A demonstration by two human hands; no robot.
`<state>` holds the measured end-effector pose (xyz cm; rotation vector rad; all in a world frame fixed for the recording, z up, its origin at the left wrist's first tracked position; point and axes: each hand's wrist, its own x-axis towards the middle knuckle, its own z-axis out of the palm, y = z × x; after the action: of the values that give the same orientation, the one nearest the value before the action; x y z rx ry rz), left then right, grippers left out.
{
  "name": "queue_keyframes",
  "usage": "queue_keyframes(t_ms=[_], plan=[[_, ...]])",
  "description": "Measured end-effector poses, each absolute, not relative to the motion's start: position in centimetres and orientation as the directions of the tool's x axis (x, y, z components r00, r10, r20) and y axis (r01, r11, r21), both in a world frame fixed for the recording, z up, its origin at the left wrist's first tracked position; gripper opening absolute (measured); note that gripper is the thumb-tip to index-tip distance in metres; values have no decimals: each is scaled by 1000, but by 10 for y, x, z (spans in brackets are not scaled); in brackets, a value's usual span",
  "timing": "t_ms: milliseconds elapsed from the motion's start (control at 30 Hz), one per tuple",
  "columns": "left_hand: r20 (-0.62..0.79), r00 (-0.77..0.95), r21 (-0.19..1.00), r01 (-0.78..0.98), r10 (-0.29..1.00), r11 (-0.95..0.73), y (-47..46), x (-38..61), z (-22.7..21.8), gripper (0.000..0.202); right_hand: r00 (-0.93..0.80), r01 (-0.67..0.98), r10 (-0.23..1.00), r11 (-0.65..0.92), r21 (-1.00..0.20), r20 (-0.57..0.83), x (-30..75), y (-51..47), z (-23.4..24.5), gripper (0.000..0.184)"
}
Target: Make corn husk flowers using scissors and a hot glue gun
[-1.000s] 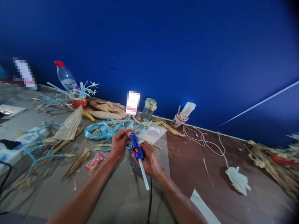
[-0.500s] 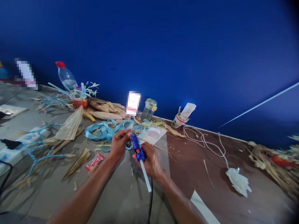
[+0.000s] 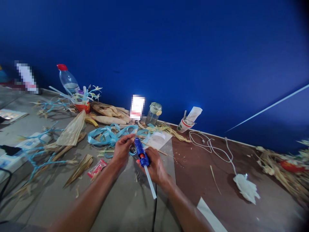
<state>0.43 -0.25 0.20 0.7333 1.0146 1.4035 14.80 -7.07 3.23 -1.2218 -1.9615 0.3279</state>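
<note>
My right hand is closed around a blue hot glue gun, its tip pointing away from me. A long translucent glue stick sticks out of the gun's back end toward me, and a black cord hangs below. Beside the gun's tip, my left hand pinches something small; a pale bit shows just past the fingertips, but its kind is unclear. Light blue ribbon lies in loops beyond my left hand. A thin straw-coloured stalk lies behind the gun.
Left are blue-wrapped branches, dried husks, a red wrapper and a white power strip. Along the blue wall stand a bottle, a glass jar and a paper cup. A white cable lies right.
Almost nothing differs. The glue gun's front has shifted very slightly left, and both hands keep their hold.
</note>
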Motion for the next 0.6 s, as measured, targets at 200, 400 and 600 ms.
queue_keyframes(t_ms=[200,400,600], plan=[[-137,-87,877,-474,987,80,-3,5,3,32,-218,640,844,502,-582,490,148,-71,33,9],[-157,-91,864,-496,983,92,-2,5,3,32,-218,636,858,486,-600,464,147,-72,33,12],[-158,-84,858,-506,984,94,-3,5,4,31,-224,638,844,505,-581,487,147,-72,32,9]])
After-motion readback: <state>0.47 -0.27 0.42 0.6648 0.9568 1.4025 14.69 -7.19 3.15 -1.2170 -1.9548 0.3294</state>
